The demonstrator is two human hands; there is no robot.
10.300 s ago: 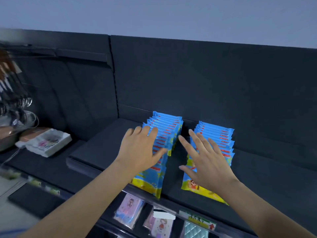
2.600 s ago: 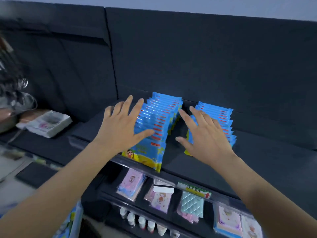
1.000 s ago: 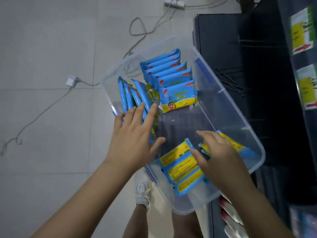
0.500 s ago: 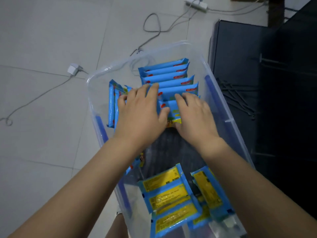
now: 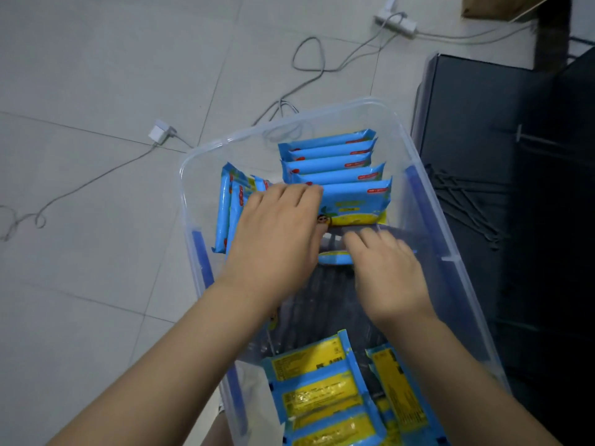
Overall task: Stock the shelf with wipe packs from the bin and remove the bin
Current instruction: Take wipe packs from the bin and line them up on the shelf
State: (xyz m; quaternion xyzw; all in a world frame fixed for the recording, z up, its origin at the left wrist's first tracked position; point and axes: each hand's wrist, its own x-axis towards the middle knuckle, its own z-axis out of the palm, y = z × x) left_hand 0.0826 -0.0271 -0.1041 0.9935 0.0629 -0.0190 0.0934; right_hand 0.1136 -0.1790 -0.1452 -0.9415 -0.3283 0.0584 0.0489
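Blue wipe packs (image 5: 338,175) standing in a row at the 12 o'clock end of the clear bin (image 5: 185,201), more on edge at 10 o'clock, others flat with yellow backs up at 6 o'clock. Probably light, soft and squashy under slick film wrappers; best taken several at once, squeezed across the flat faces from both ends of the row, not by the crimped edges. Left hand (image 5: 277,233) curled over the row's left tops, thumb against the front pack (image 5: 354,204). Right hand (image 5: 386,268) blurred above a tipped pack (image 5: 335,258); cannot tell whether gripping. Pale tiled floor (image 5: 80,284) beneath, power strip (image 5: 396,24) at 12 o'clock, dark shelf unit (image 5: 483,156) at 3 o'clock
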